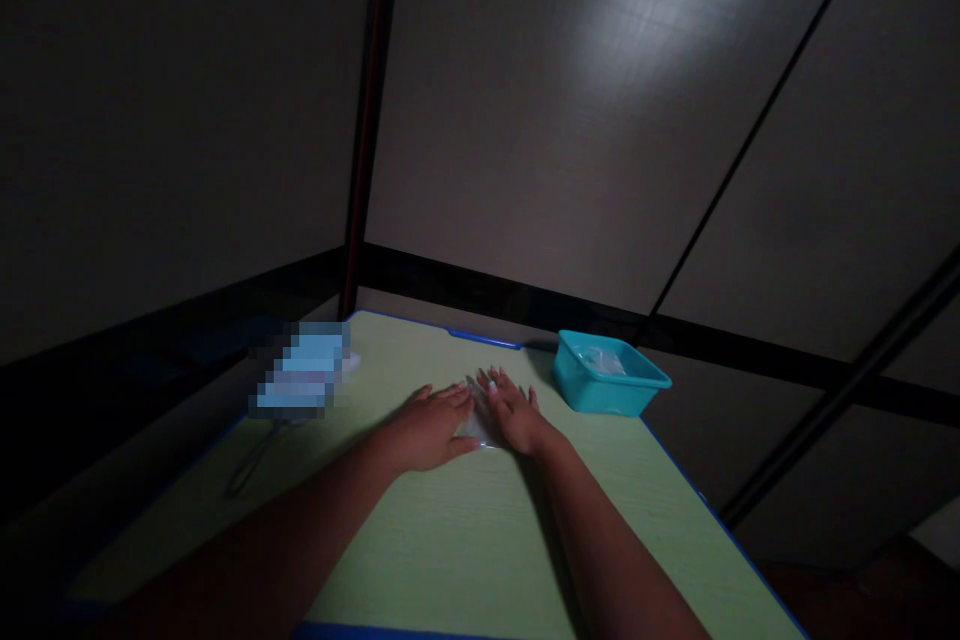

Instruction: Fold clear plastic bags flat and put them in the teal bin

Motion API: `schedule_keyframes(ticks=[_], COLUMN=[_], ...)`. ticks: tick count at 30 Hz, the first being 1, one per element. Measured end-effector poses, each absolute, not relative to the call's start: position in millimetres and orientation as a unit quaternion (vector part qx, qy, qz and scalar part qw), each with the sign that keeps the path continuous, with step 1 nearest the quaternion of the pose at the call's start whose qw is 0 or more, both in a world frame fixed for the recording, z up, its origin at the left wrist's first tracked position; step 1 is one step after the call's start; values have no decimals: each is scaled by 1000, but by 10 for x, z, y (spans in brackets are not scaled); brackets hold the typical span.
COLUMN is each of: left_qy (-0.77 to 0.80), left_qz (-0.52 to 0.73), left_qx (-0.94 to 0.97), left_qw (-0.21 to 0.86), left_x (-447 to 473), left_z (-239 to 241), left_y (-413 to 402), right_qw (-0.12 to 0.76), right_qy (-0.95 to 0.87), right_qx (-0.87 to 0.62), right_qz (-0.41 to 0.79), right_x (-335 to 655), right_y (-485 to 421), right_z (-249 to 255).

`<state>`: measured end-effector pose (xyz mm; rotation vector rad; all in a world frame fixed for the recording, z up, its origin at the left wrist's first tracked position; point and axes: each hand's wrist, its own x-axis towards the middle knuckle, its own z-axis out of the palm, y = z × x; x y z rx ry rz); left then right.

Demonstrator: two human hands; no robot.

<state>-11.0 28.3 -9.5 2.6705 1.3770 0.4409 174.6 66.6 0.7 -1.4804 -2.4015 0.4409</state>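
My left hand (429, 425) and my right hand (512, 410) lie flat side by side on a pale green table (465, 540), fingers stretched out. Both press on a small clear plastic bag or sheet (474, 423), which shows only as a pale patch between and under the hands. Most of it is hidden by the fingers. The room is dim.
A teal plastic tub (609, 373) with something pale and crinkled inside stands at the table's far right corner. A blurred-out pale blue object (301, 370) lies at the far left, with a dark cord (251, 460) trailing from it. Blue edging runs round the table. Grey walls stand behind.
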Motion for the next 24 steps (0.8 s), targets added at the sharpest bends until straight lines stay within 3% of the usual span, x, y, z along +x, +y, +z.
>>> schedule_keyframes(ticks=[8, 17, 24], left_qy=[419, 536, 547], left_qz=[147, 127, 137], left_qx=[893, 833, 823], left_qw=[77, 54, 61], left_x=[-147, -258, -291], left_z=[-112, -166, -221], left_y=[324, 451, 516], right_qw=[254, 140, 118], right_qy=[-842, -877, -905], right_qx=[-449, -422, -392], right_qz=[159, 183, 117], right_x=[1952, 1841, 1691], right_y=[427, 259, 271], right_z=[435, 406, 272])
